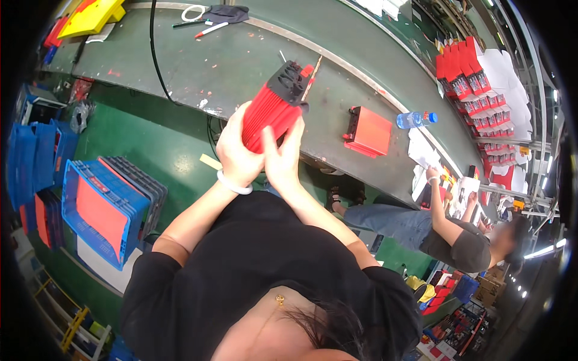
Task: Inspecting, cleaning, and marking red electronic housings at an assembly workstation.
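Observation:
Between my two hands I hold a red ribbed metal case (262, 115) with a black end panel, tilted so that the black end points away over the bench. My left hand (233, 150) wraps round its left side, and a white band circles that wrist. My right hand (283, 151) grips the near right side, with the thumb lying along the red ribs. A second red case (368, 132) with a black end lies on the dark green workbench (337, 90), to the right of my hands. Details of the black panel are too small to read.
A water bottle (415, 120) lies beyond the second case. Pens (211, 30), a white tape ring (194, 12) and a yellow tray (90, 18) are at the far left. A black cable (155, 54) hangs down. Blue crates (108, 204) stand left; a co-worker (457, 240) works at right.

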